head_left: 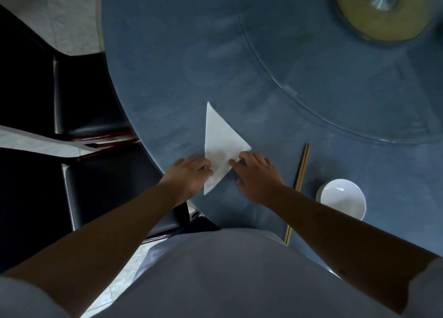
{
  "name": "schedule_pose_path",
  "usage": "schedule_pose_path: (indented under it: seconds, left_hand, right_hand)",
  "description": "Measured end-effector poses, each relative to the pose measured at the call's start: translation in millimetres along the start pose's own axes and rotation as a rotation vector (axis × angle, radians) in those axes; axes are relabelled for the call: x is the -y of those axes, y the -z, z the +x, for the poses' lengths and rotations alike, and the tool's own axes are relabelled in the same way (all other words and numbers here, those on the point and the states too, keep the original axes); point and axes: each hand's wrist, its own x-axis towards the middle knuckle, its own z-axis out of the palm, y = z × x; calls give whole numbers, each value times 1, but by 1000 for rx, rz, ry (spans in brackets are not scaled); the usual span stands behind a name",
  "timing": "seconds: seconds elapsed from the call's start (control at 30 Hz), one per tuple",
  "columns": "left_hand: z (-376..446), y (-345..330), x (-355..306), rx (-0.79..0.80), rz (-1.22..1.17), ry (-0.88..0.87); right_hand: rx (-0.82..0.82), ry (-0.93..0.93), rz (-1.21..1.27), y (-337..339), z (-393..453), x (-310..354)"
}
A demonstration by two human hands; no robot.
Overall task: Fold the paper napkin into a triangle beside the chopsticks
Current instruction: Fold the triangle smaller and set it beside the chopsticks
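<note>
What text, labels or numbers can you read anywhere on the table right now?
None readable.
Round glass turntable: a faint etched mark near its rim, too blurred to read.
White folded paper napkin, wooden chopsticks, white round bowl: no print visible.

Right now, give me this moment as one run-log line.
napkin: folded triangle, flat on table | left hand: pressing left edge | right hand: pressing right corner | chopsticks: right of napkin, apart

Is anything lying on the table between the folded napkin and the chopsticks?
No object. The napkin lies as a triangle left of the chopsticks, with bare table between them. Only the right hand sits in that gap, fingertips on the napkin's edge. The bowl is beyond the chopsticks.
</note>
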Motion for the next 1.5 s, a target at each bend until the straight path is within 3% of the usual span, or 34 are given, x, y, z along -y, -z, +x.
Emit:
schedule_pose_path:
  seconds: [0.2,0.4,0.57,0.73,0.93,1.13,1.33,1.43,1.5]
  left_hand:
    - [2,-5,5,8,-142,59]
    - [-3,-10,14,152,-158,56]
    - [4,-9,15,88,-171,60]
    - [10,-8,10,-6,-196,71]
    - [22,2,5,25,-525,283]
    - [25,7,-2,39,-938,591]
    - [21,15,-7,-15,-1256,665]
    - [15,9,-5,-90,-954,701]
    - [8,1,-2,-81,-668,608]
  right_hand:
    - [14,-3,0,2,2,-2]
    - [-3,-6,-44,2,5,-4]
    - [-81,122,-121,7,17,-7]
    - [-120,118,-70,9,23,-7]
    - [-65,65,38,9,19,-6]
    - [-170,80,78,8,26,4]
    - [-243,25,266,6,27,4]
    - [-194,66,267,6,21,1]
    - [-197,89,275,6,14,0]
